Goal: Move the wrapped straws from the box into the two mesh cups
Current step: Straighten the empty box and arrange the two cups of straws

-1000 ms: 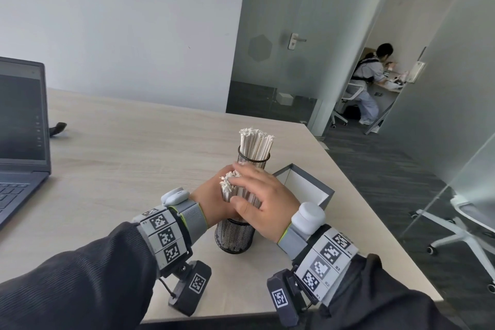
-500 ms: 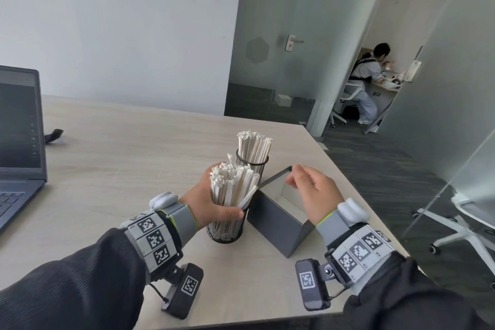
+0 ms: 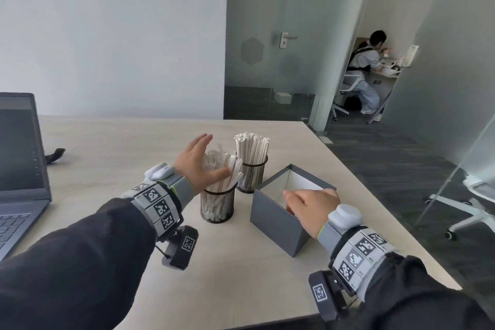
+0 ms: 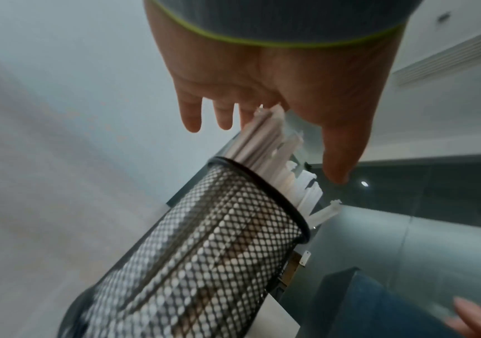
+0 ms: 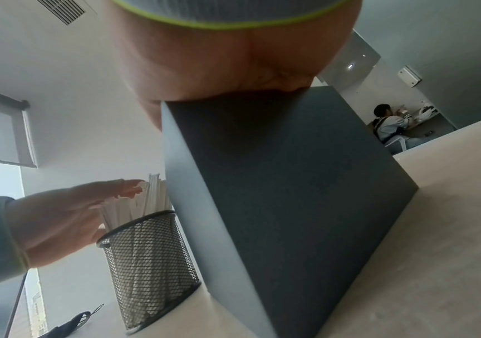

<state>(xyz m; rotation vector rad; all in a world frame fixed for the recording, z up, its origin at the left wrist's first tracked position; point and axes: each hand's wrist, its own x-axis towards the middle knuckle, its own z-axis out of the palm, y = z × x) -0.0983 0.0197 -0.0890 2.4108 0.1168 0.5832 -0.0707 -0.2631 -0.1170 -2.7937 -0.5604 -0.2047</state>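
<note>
Head view: my two hands at work.
Left hand (image 3: 197, 166): fingers spread, thumb against straws (image 3: 222, 169) in near cup (image 3: 217, 205).
Right hand (image 3: 312, 206): grips box (image 3: 276, 225) rim.

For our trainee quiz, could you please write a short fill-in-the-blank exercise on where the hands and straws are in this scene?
1. The left hand is spread open beside the wrapped straws in the nearer ____ cup.
2. The right hand rests on the rim of the grey ____.
3. The farther mesh cup is ____ with straws.
4. At the table's left edge stands an open ____.

Missing words: mesh; box; full; laptop
</note>
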